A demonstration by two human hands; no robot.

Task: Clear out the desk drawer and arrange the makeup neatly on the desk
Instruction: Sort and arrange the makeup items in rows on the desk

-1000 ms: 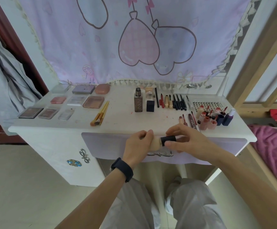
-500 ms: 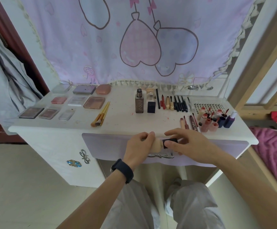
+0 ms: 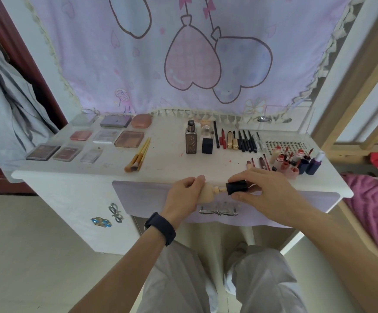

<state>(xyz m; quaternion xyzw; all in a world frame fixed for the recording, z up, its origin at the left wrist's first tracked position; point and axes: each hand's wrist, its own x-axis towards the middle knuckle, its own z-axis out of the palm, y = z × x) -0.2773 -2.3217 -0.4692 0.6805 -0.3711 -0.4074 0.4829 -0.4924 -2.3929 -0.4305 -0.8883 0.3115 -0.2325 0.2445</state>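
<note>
A big cloth [image 3: 183, 53] with hearts is hung behind the desk [image 3: 172, 163]. The desk is white, and a purple drawer [image 3: 142, 199] is set in its front. The drawer looks pushed in. Flat boxes [image 3: 88, 143] of colour are laid in rows on the left of the desk. A tall bottle [image 3: 191, 141] is stood in the middle, and pencils [image 3: 239, 142] are lined up beside it. Small lip pots [image 3: 291, 161] are packed at the right. Some brushes [image 3: 138, 158] are laid between the flat boxes and the tall bottle.

A small tan bottle [image 3: 207, 195] is held in front of the drawer, just off the near edge of the desk. Its round body is gripped in the left hand [image 3: 183, 195], with the fingers curled round it. Its black cap [image 3: 237, 188] is pinched in the right hand [image 3: 262, 188], between thumb and fingers.

The tan bottle is held on its side, so its long way runs left to right. Its neck [image 3: 219, 189] is pointed at the right hand. The cap is just off the tan bottle, and a bit of bare neck can be seen between them. Whether the cap is being put on or taken off cannot be told. To be shut, the cap must be slid straight left along that line. The tall bottle is straight ahead, nearer the left hand.
</note>
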